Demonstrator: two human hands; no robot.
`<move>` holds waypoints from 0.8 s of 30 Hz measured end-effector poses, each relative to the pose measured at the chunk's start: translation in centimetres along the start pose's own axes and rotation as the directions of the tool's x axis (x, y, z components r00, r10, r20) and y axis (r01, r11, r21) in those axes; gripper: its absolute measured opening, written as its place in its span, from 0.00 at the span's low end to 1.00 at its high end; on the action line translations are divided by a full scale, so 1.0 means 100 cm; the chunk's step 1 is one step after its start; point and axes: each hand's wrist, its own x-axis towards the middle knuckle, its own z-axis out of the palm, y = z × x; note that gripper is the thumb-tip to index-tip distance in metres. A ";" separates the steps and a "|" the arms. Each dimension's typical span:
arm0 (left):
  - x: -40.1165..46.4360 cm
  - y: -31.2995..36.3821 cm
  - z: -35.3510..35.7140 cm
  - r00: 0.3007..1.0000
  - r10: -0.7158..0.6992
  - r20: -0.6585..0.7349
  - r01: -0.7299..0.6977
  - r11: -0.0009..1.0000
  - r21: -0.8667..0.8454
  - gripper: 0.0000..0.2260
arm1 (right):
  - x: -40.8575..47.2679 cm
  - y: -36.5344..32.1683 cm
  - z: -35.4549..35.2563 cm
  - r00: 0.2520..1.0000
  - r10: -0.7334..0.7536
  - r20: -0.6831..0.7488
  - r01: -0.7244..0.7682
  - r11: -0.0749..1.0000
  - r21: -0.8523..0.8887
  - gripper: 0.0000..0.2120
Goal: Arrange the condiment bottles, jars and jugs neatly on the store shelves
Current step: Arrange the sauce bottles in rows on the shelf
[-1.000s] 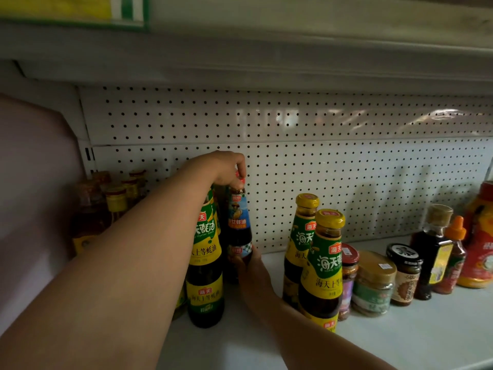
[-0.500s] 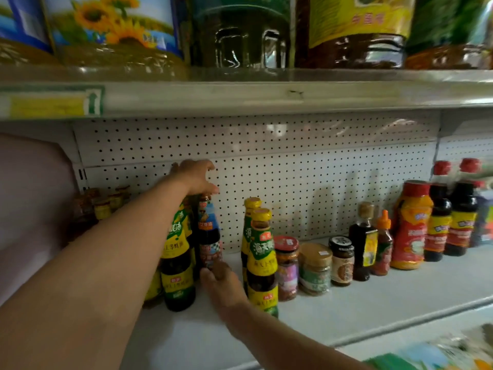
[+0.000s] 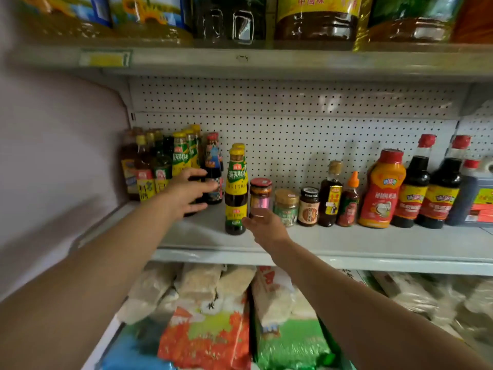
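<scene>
Left hand (image 3: 186,192) is spread, fingers loosely around a dark bottle (image 3: 213,180) at the far left of the shelf (image 3: 346,240). Right hand (image 3: 264,225), fingers relaxed, holds nothing beside the oyster sauce bottle (image 3: 236,190).

Both arms toward the middle shelf (image 3: 346,241): left hand (image 3: 186,192) (fingers spread) by dark bottles (image 3: 213,180), right hand (image 3: 265,227) beside yellow-labelled bottle (image 3: 236,190).

I'm looking into a small grocery shop, metal shelving (image 3: 346,244) with a perforated back panel (image 3: 293,134), a yellow price-tag strip (image 3: 105,59) on the shelf edge, rows of sauce bottles (image 3: 410,190), oil jugs (image 3: 316,17) above, bagged dry goods (image 3: 208,337) below
</scene>
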 end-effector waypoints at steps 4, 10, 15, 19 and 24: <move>-0.057 -0.061 0.057 0.982 -0.182 0.054 0.183 0.983 -0.024 0.17 | -0.033 0.038 -0.043 0.997 0.075 0.035 -0.070 0.988 -0.135 0.27; -0.118 -0.165 0.125 0.951 -0.309 0.003 0.306 0.942 0.137 0.19 | -0.078 0.121 -0.088 0.987 0.130 0.092 -0.080 0.905 -0.418 0.29; -0.157 -0.250 0.159 0.940 -0.338 -0.045 0.322 0.838 0.441 0.25 | -0.119 0.208 -0.105 0.948 0.277 0.156 -0.137 0.800 -0.584 0.33; -0.172 -0.319 0.185 0.899 -0.438 -0.014 0.357 0.712 0.604 0.30 | -0.145 0.280 -0.112 0.921 0.364 0.142 -0.193 0.740 -0.644 0.33; -0.195 -0.416 0.221 0.819 -0.573 0.015 0.408 0.601 0.688 0.29 | -0.182 0.387 -0.113 0.830 0.546 0.114 -0.335 0.652 -0.681 0.31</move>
